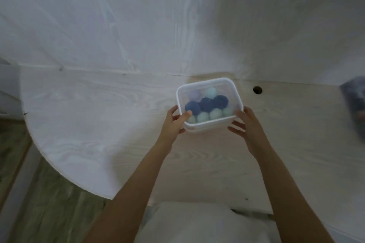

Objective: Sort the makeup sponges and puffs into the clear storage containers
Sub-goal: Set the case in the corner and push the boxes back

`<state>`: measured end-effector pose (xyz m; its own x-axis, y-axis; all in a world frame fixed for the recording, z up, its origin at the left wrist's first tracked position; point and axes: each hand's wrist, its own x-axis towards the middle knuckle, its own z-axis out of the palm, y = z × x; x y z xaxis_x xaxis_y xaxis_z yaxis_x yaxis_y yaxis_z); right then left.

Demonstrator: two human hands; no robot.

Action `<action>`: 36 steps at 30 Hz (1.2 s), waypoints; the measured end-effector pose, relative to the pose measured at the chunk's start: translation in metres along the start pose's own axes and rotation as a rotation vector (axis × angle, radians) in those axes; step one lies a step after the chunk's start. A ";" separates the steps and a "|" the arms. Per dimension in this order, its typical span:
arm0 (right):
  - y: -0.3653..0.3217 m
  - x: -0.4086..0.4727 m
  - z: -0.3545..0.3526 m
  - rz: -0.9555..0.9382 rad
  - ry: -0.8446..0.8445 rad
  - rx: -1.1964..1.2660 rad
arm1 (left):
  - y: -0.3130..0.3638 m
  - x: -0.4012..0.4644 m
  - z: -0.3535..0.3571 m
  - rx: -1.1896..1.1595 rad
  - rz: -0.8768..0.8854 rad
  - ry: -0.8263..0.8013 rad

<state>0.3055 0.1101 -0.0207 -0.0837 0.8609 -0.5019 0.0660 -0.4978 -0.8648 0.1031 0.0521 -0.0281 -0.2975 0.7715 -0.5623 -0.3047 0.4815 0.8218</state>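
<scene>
Hands, left (174, 122) and right (245, 124), grip opposite sides of the clear lidded plastic container (209, 104) of blue and mint round sponges (207, 105) between them over the pale wood worktop (118, 114); judged best kept level.

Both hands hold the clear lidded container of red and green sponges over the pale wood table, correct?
Not quite. In the head view the sponges are dark blue, pale mint and lilac, not red and green. The left hand and right hand do hold the clear container over the table.

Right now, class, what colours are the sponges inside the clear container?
Dark blue, pale mint and one lilac sponges; seen in the head view.
</scene>
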 end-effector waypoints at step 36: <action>-0.034 0.097 -0.358 0.228 0.133 0.668 | -0.023 0.049 0.425 0.071 0.023 -0.179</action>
<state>0.6510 0.2487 -0.0349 -0.0158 0.7125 -0.7015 -0.5587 -0.5881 -0.5848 0.4803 0.2553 -0.0357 -0.1362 0.8412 -0.5233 -0.2335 0.4861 0.8421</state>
